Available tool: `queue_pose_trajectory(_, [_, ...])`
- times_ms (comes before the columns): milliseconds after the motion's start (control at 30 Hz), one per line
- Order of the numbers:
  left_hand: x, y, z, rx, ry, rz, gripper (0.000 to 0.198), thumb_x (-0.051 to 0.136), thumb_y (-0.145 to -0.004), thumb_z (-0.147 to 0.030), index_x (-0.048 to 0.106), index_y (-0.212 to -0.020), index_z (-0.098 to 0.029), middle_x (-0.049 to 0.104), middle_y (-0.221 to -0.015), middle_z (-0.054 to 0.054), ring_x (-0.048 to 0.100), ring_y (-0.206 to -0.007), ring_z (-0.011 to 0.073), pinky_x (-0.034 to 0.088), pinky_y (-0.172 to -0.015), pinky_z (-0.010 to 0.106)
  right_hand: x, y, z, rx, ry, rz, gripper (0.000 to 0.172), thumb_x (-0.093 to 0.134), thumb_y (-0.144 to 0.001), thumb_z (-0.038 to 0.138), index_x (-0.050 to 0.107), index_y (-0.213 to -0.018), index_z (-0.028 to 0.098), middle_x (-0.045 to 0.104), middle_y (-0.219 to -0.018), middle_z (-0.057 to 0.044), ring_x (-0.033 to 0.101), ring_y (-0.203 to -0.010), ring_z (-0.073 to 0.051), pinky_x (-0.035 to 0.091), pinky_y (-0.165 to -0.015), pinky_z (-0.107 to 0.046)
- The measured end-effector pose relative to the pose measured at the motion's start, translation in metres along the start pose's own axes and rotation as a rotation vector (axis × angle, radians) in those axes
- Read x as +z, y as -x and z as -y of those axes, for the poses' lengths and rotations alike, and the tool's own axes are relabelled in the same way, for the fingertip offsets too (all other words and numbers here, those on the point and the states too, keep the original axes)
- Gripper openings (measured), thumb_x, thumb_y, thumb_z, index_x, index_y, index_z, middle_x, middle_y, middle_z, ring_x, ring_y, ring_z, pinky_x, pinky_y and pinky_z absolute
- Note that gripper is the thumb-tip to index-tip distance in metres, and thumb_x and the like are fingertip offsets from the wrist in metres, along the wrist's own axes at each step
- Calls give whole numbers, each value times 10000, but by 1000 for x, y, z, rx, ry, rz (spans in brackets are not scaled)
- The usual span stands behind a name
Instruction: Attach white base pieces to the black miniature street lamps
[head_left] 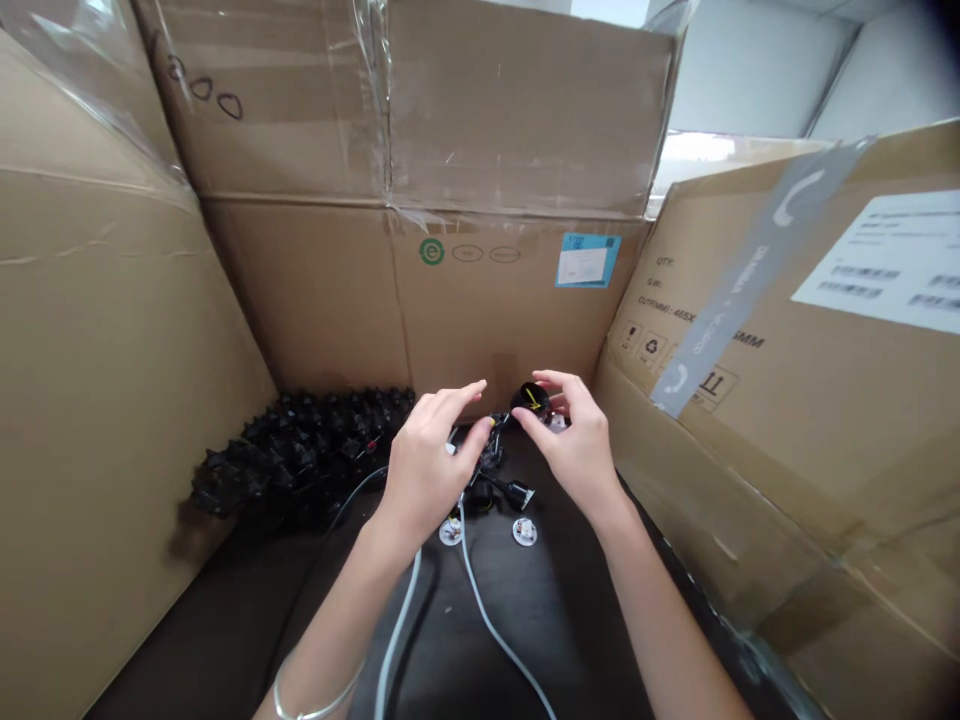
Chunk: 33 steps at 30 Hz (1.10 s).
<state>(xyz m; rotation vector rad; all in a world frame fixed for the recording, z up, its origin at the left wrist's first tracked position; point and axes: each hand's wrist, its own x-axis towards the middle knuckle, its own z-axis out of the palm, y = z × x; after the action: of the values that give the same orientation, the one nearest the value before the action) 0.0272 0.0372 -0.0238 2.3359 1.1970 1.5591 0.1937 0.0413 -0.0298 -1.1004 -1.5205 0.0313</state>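
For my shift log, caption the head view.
Right hand curled around a round black part, left hand open beside it, white discs on the dark table.

Dark tabletop (pixel 577 650) seen. Black parts (pixel 300 460) heaped far left. Two small round white discs (pixel 524 531) placed mid-scene, black connector (pixel 517 493) laid just beyond, two pale cables (pixel 384 670) strung toward near side.

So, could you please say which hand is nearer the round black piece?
Right. The right hand curls around the round black piece; the left hand is apart, to its left.
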Motion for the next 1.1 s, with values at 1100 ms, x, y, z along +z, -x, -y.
queue_pose_trajectory(1100, [-23, -4, 30, -250, 490, 369, 351, 619, -738, -156, 588, -1087, -171, 672, -988, 63, 635, -895, 193, 508, -816, 322, -5, 12, 27, 201, -471, 369, 296, 679, -732, 211, 531, -989, 205, 557, -1133, -47, 614, -847, -129, 536, -758, -270])
